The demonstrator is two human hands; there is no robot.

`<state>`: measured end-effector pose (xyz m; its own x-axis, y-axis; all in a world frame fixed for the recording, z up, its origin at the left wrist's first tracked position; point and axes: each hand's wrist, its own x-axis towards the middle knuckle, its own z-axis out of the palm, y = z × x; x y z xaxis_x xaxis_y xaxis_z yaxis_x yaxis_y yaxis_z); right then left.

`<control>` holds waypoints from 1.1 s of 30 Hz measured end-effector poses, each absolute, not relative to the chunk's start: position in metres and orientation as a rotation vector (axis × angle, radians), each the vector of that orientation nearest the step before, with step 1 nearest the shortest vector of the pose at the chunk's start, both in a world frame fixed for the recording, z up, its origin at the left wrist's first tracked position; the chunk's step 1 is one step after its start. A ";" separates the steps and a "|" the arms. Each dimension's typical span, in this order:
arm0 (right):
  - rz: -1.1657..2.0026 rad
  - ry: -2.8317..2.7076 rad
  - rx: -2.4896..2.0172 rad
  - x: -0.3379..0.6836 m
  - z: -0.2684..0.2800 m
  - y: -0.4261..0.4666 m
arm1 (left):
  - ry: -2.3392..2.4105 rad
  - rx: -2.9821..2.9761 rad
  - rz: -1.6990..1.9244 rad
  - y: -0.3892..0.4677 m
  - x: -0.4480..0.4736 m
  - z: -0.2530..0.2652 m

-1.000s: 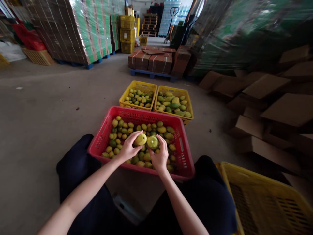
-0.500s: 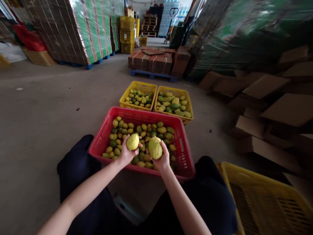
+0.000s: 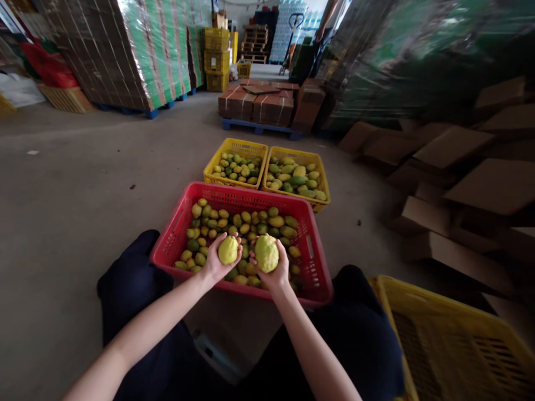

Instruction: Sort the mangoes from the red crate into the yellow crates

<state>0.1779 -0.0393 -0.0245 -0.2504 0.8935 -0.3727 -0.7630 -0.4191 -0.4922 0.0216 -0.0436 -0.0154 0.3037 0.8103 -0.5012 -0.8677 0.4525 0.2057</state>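
Observation:
My left hand (image 3: 216, 264) cups a yellow lemon (image 3: 228, 250), its fingers curled round the far side. In my right hand (image 3: 279, 274) lies a larger, bumpy yellow-green lemon (image 3: 266, 253), gripped from the right and below. Both hands are over a red crate (image 3: 320, 273), side by side with a small gap between them. Several yellow and green lemons (image 3: 276, 221) lie loose inside that crate. My forearms hide part of its near wall.
Just beyond stand two yellow crates (image 3: 265, 167) of lemons and green fruit. Another yellow crate (image 3: 443, 301) is at my right knee. Flattened cartons (image 3: 455, 256) are heaped on the right. Farther off are a blue pallet (image 3: 259, 127) of brown cartons, wrapped stacks and a person (image 3: 334, 22).
The lemon in my left hand has turned and shifted slightly right and down. My right hand has rotated its lemon a little. Both stay held.

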 end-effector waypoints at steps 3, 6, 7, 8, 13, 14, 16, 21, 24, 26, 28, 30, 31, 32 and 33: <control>1.885 -0.233 -0.739 0.177 -0.023 -0.040 | 0.568 -0.117 1.122 -0.041 0.020 -0.016; 1.880 -0.240 -0.739 0.177 -0.021 -0.041 | 0.543 -0.130 1.172 -0.031 0.008 -0.008; 1.871 -0.248 -0.739 0.177 -0.020 -0.041 | 0.533 -0.138 1.215 -0.025 0.000 -0.004; 1.863 -0.257 -0.743 0.177 -0.019 -0.041 | 0.524 -0.144 1.275 -0.019 -0.008 0.000; 1.861 -0.279 -0.771 0.179 -0.015 -0.042 | 0.633 -0.029 1.467 -0.003 -0.044 0.001; 1.868 -0.285 -0.764 0.180 -0.014 -0.043 | 0.707 0.003 1.406 -0.005 -0.044 -0.005; 1.879 -0.303 -0.737 0.180 -0.013 -0.043 | 0.848 0.047 1.218 -0.016 -0.037 -0.019; 1.904 -0.340 -0.682 0.181 -0.011 -0.044 | 0.953 0.195 0.668 -0.077 -0.002 -0.052; 1.920 -0.318 -0.701 0.185 -0.010 -0.043 | 0.913 0.394 0.220 -0.116 0.006 -0.059; 1.919 -0.301 -0.710 0.188 -0.008 -0.042 | 0.846 0.475 -0.040 -0.132 0.005 -0.060; 1.914 -0.288 -0.712 0.190 -0.007 -0.040 | 0.837 0.464 -0.124 -0.132 0.002 -0.055; 1.905 -0.263 -0.713 0.191 -0.007 -0.038 | 0.939 0.430 0.001 -0.113 -0.001 -0.043; 1.900 -0.247 -0.713 0.192 -0.007 -0.037 | 1.008 0.417 0.126 -0.094 -0.003 -0.033; 1.893 -0.231 -0.713 0.192 -0.008 -0.037 | 1.087 0.418 0.325 -0.070 -0.005 -0.022; 1.888 -0.217 -0.712 0.192 -0.009 -0.037 | 1.099 0.427 0.440 -0.042 -0.009 -0.007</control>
<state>0.1919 -0.0372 -0.0089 -0.2649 0.8884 -0.3750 -0.7802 -0.4260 -0.4580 -0.0086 -0.0421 -0.0074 0.3866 0.5381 -0.7490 -0.1279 0.8356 0.5343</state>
